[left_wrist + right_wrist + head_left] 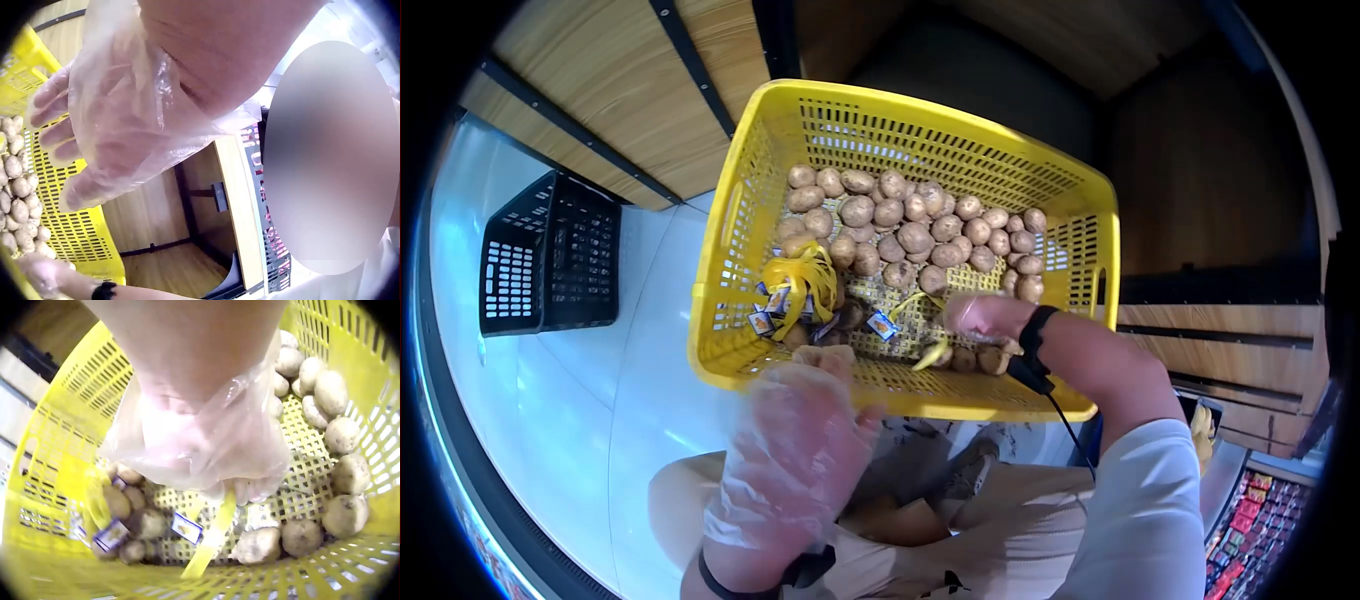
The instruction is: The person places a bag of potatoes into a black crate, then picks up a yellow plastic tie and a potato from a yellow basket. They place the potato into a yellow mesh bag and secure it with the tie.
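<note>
Right wrist view: the strap [211, 540] below, pinched by the right hand [194, 444], might be lost through slack glove [256, 428]; left hand [805, 440] relaxed.

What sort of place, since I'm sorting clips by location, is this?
Probably a grocery shop or supermarket's produce area: a yellow crate holds loose potatoes, a bundle of yellow strips carries printed labels, and small packaged goods stand in rows at lower right.
</note>
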Available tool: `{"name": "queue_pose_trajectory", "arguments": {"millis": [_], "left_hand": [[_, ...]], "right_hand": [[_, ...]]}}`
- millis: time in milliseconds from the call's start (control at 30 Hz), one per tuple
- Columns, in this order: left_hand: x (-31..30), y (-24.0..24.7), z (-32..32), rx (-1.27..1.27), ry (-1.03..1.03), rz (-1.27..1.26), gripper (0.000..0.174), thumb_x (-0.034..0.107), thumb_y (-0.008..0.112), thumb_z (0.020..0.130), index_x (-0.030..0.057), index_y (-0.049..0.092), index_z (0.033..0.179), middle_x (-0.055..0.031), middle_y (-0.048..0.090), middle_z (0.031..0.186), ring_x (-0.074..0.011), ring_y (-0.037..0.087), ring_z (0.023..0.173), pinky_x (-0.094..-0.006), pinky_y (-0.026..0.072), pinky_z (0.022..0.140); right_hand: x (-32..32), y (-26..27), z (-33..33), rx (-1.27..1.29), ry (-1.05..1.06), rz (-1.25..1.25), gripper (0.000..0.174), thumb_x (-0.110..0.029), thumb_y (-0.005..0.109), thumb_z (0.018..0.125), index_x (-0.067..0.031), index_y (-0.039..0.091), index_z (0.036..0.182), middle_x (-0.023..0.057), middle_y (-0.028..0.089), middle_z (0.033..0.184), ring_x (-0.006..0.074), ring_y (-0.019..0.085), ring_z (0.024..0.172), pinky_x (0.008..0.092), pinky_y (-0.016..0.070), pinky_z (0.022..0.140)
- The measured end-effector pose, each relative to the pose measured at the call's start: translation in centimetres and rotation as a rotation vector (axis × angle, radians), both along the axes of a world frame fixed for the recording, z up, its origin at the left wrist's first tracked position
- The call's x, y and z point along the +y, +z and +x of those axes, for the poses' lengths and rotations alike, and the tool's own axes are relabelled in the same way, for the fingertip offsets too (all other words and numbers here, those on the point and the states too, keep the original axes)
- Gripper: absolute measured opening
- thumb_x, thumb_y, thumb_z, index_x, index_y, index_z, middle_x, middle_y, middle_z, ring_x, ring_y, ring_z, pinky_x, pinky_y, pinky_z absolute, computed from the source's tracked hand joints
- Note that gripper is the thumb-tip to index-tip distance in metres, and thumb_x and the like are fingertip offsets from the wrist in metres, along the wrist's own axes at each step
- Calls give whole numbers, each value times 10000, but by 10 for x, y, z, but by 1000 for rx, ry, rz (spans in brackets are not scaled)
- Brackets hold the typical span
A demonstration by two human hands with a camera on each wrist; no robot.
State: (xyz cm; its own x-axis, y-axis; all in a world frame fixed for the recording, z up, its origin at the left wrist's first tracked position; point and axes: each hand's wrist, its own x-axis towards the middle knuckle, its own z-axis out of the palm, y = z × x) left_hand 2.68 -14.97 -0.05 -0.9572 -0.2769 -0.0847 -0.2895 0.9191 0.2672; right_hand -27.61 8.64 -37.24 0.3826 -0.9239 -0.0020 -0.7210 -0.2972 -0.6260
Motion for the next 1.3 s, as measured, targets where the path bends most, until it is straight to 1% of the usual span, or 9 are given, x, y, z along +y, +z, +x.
{"name": "queue_pose_trajectory", "arguments": {"millis": [67,133,267,400,467,600,867,933,1300], "left_hand": [[2,-1,0,128,-106,-213,358,280,719,800,14,615,1016,-138,643,889,-302,656,812,-395,525,728],[1,9,-15,-88,9,153,425,324,730,800,17,630,1076,-132,649,884,-289,659,801,-387,531,731],[12,15,-24,21,-24,243,510,336,785,750,17,672,1131,-189,687,1013,-322,672,890,-394,546,786],[26,12,-23,244,-32,276,506,286,833,726,14,680,1124,-164,695,1008,-256,682,802,-352,559,713],[36,16,-26,238,116,709,515,203,882,686,15,687,1124,-107,698,987,-163,646,710,-290,548,642],[59,15,-26,366,15,1012,465,104,878,697,36,699,1120,-15,647,873,-68,559,645,-223,494,591],[107,19,-15,278,-184,911,199,122,808,779,29,748,945,-26,623,694,-90,534,598,-251,437,546],[114,16,-15,324,-196,889,155,102,804,770,23,743,888,-41,649,711,-91,550,600,-248,442,548],[112,-19,-13,395,-152,800,92,48,747,769,21,676,822,-14,545,643,-101,461,560,-266,399,527]], "right_hand": [[-4,25,-21,-291,-219,647,109,-21,603,859,-26,682,935,50,652,882,134,548,702,307,464,598],[-61,183,35,-820,-1103,1010,189,28,592,869,-3,698,1023,70,675,928,136,551,698,314,463,573],[-60,333,69,-1413,-1404,693,329,110,558,875,153,541,1201,177,633,1117,181,617,812,239,491,649],[-13,383,107,-1646,-1345,425,414,35,600,893,103,501,1290,145,636,1142,185,646,990,243,523,770],[2,403,136,-1727,-1284,340,417,-9,630,899,85,518,1289,118,650,1145,155,646,975,238,529,779],[23,402,192,-1630,-1346,257,316,-208,724,888,-14,681,1134,31,680,1071,102,606,896,222,490,781],[48,357,247,-1551,-1272,110,210,-108,668,906,-51,685,1108,18,675,1025,91,599,910,264,487,833],[49,351,250,-1134,-1262,15,209,-168,639,928,-34,699,1078,-9,652,817,104,561,717,272,481,727],[63,352,221,-675,-1286,-117,259,-215,683,882,-62,698,1090,100,675,819,164,607,690,303,501,660]]}}
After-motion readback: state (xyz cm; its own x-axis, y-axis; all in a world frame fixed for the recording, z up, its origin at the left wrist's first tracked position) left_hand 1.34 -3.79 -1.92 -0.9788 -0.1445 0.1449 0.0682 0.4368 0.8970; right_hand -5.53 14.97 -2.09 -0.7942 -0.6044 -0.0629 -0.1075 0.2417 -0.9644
